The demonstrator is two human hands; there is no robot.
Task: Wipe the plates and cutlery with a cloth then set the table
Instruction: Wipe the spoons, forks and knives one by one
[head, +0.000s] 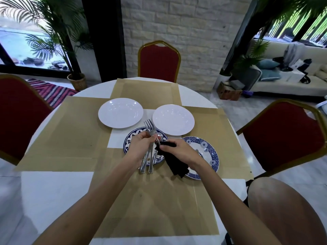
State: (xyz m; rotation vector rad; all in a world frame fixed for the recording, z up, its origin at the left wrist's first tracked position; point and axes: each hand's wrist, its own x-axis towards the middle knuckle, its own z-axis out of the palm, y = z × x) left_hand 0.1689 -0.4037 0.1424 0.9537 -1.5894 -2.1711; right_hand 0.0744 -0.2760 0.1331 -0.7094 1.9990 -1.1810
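While clamped on forks and black cloth, fingers above blue plates.

I see two plain white plates lying flat beyond the blue-patterned plate; forks rise above it, a black cloth hangs right, overlapping another patterned plate.

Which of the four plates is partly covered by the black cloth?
The blue-patterned plate on the right; the black cloth drapes over its near-left rim. The others lie clear of it.
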